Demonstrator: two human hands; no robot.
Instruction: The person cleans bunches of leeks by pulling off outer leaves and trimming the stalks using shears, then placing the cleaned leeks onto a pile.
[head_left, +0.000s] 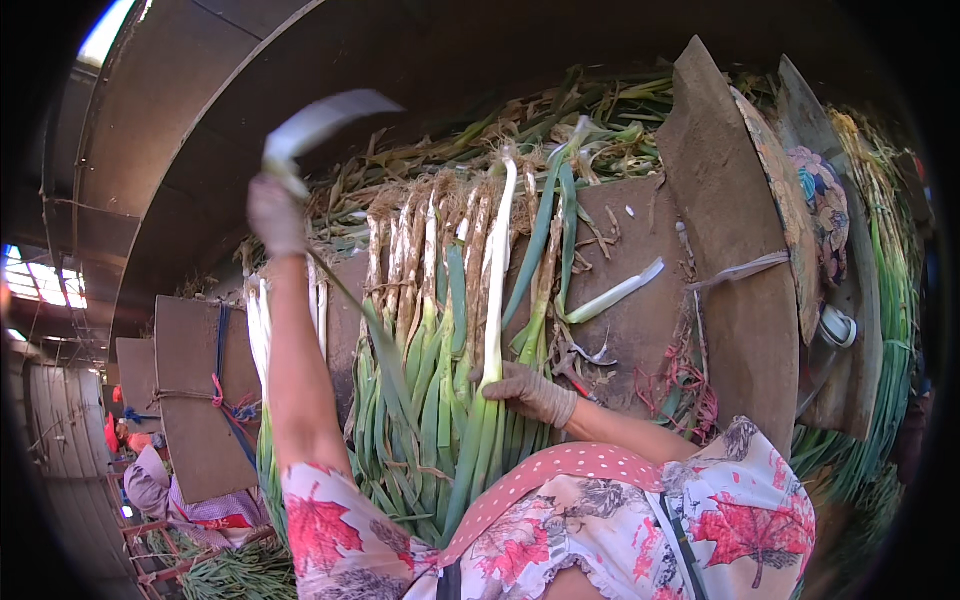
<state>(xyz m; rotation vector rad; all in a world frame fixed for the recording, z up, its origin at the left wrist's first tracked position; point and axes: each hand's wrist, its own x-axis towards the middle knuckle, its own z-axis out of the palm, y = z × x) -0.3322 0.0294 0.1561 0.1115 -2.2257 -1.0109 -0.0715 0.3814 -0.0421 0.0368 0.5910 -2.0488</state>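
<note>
My right hand (529, 391), in a knit glove, is closed around the lower part of a long leek or green onion (497, 292), its white shank bare and its roots pointing away from me. My gloved left hand (277, 216) is raised at the far left, blurred, and grips a stripped leaf sheath (330, 120) with a long green blade trailing below. Under my right hand lies a row of unpeeled stalks (405, 247), with brown, soiled skins and roots. Peeled white stalks (259, 315) lie beside my left forearm. A loose white-and-green piece (619, 291) rests to the right.
Leaf scraps (480, 135) are heaped beyond the row. Upright boards (735, 225) (199, 397) stand on both sides, the left one tied with cord. Red string (701, 397) lies near the right board. Bundled green onions (892, 300) are at far right. A co-worker (187, 495) is at lower left.
</note>
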